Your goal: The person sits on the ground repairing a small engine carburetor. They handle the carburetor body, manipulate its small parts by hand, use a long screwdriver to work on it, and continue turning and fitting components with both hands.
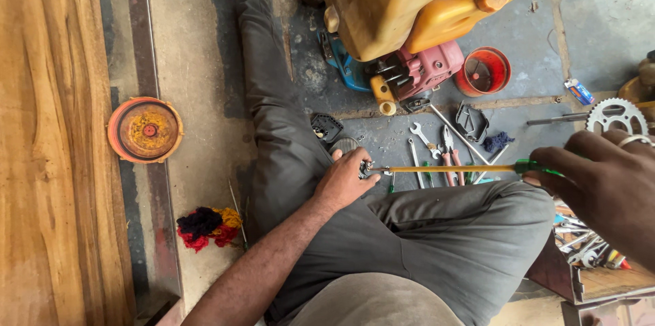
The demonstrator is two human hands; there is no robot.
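My left hand [344,179] rests on my left knee and pinches a small metal engine part [367,168] between thumb and fingers. My right hand [600,186] grips the green handle of a long screwdriver [443,169], a ring on one finger. The yellowish shaft runs level to the left and its tip meets the small part. I sit on the floor in grey trousers, left leg stretched out.
A yellow backpack sprayer with a pink engine [416,33] stands ahead. Spanners and pliers [437,149] lie on the floor beside a red cup [483,71], a sprocket [616,114], a black cover [326,126], an orange round lid [145,129] and a coloured rag [205,225].
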